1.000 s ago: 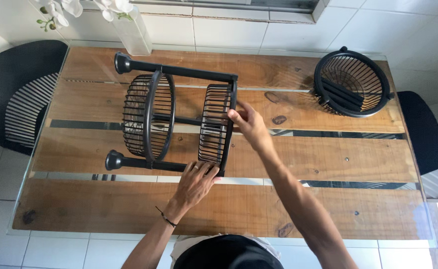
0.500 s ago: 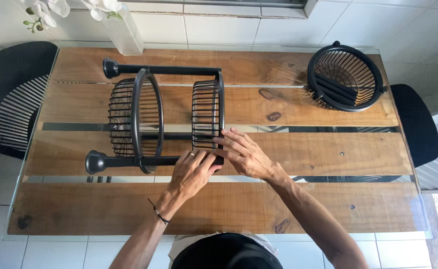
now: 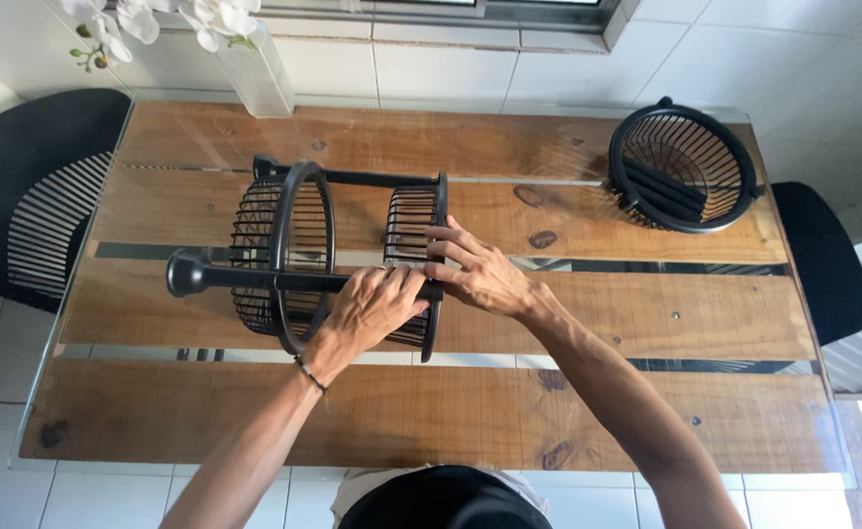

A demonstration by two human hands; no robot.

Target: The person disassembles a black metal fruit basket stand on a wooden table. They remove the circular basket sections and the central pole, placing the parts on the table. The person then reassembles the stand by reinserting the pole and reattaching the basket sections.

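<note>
A black metal rack [image 3: 284, 255] with two round wire baskets lies on its side on the wooden table [image 3: 646, 323]. Its near leg, a black tube with a round foot [image 3: 184, 271], is lifted and points left. My left hand [image 3: 367, 309] grips that tube close to the right-hand basket [image 3: 413, 223]. My right hand [image 3: 480, 274] presses flat against the rim of that same basket, fingers spread, at the tube's end. A second tube runs along the far side of the rack.
A third black wire basket [image 3: 686, 167] with loose black tubes inside stands at the table's far right. Black chairs stand at the left [image 3: 29, 186] and right [image 3: 828, 255] ends. A clear vase with white flowers [image 3: 254, 69] stands at the far edge.
The rack has rolled toward the far side, so the near tube rose from the table top. My right hand moved from the far tube down to the basket rim beside my left hand.
</note>
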